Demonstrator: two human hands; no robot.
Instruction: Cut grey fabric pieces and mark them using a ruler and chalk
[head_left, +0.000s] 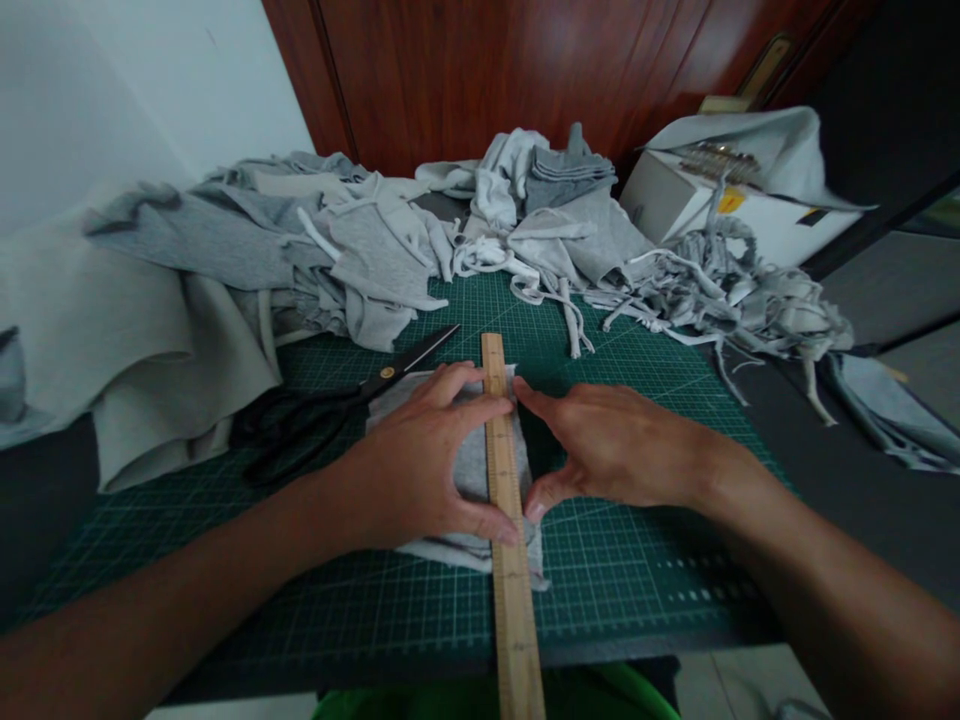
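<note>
A wooden ruler (504, 470) lies lengthwise over a small piece of grey fabric (471, 465) on the green cutting mat (622, 600). My left hand (412, 460) rests on the fabric with thumb and fingers spread, their tips pressing on the ruler's left side and top. To the right, my right hand (600, 445) touches the fabric's right edge beside the ruler, its thumb and index finger apart and its other fingers curled under. Black scissors (360, 392) lie just left of the fabric, partly behind my left hand, blades pointing away to the right.
Heaps of grey fabric (247, 235) cover the left and back of the mat. Tangled fabric strips (720, 285) lie at the back right, before a white box (660, 200). A wooden door (487, 80) stands behind. Something green (600, 695) shows below the table edge.
</note>
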